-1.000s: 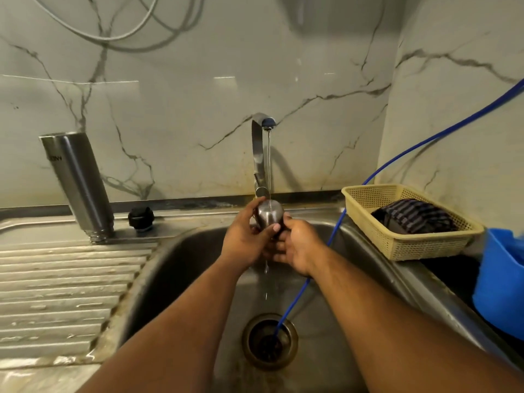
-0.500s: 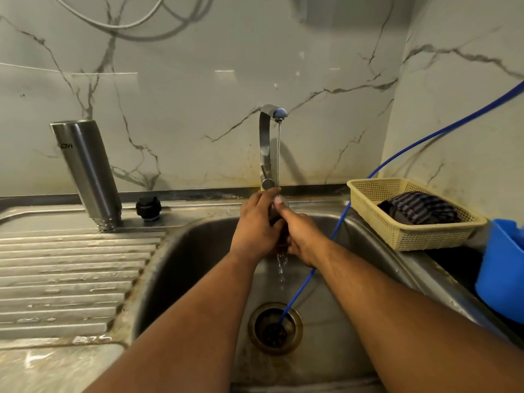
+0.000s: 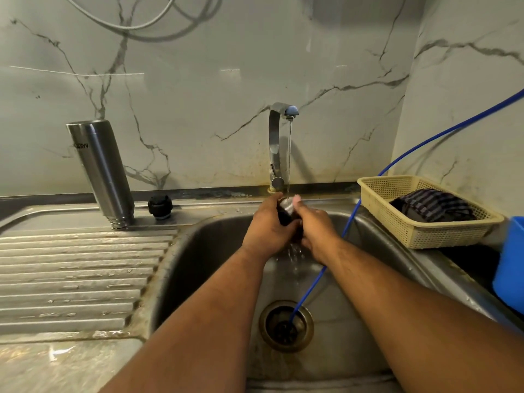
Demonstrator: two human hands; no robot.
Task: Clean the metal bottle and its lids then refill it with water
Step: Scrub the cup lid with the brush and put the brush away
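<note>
- Rinsing of the steel lid [image 3: 287, 207] is the step in hand: it sits right under the thin stream from the tap [image 3: 276, 143], over the back of the sink [image 3: 198, 251].
- Both hands have closed in on it. 1 s ago the lid's rounded top stood clear between the fingertips. Now the left hand [image 3: 268, 226] and the right hand [image 3: 317, 232] are curled round it from either side, and only a small bright patch with a dark part below it shows between them.
- Right thumb lies by the lid's top, where the stream lands; how the fingers lie underneath is hidden.
- Water below the hands was a thin dribble and now breaks into a wider splash, falling toward the drain [image 3: 286, 326]. I judge that the lid has been turned so water runs over more of it, and that this is rubbing rather than plain wetting.
- Metal bottle [image 3: 102, 171] stands mouth down on the table [image 3: 71, 265] left of the sink, where it was before. The black lid [image 3: 160, 207] is just beside it, and neither is touched.
- From that layout the bottle looks washed and draining, 1 lid is under way, and the refill is not yet begun. Whether the black lid has been cleaned cannot be told.
- Blue hose [image 3: 425, 137] runs down past the right wrist into the drain, near enough to snag when the hands draw back.
- Basket [image 3: 425, 236] holding a dark cloth [image 3: 433, 205] rests on the sink's right rim, well apart from the work.
</note>
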